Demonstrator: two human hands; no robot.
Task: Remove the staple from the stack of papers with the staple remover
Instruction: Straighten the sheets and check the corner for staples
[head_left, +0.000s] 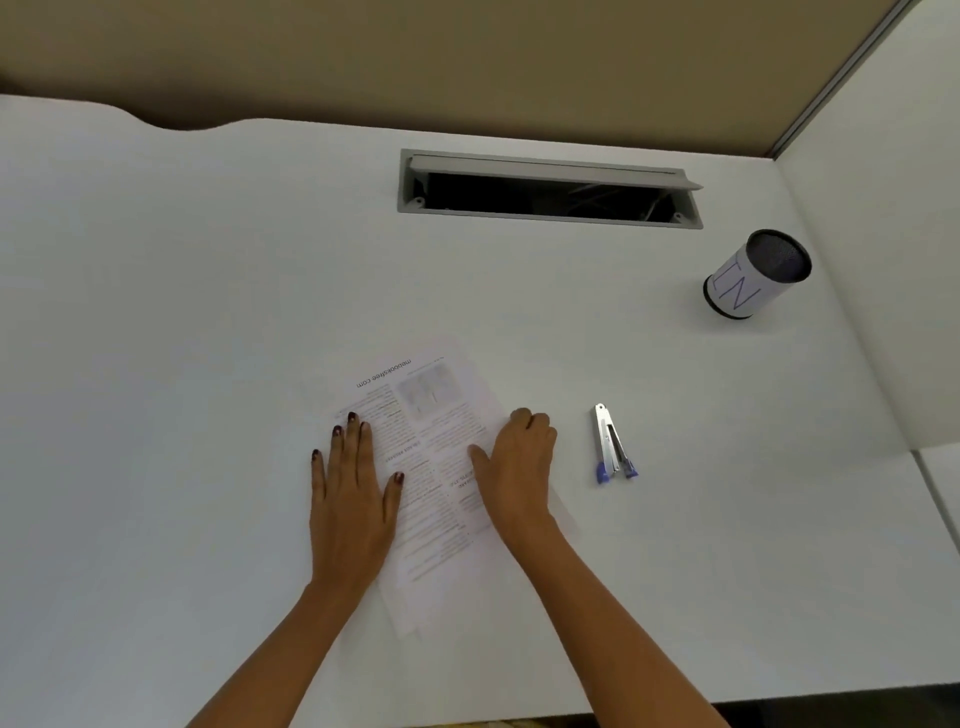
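Note:
A stack of printed papers (436, 457) lies tilted on the white desk, its text upside down to me. My left hand (353, 499) rests flat on the stack's left edge, fingers spread. My right hand (519, 467) sits on the right edge with its fingers curled at the paper's border and the thumb lying on the page. The staple remover (612, 446), a silver bar with blue tips, lies on the desk to the right of my right hand, untouched. The staple itself cannot be made out.
A mesh pen cup (753, 275) wrapped in white paper stands at the back right. A grey cable hatch (550, 189) is open in the desk behind the papers. A partition wall (883, 260) closes off the right side.

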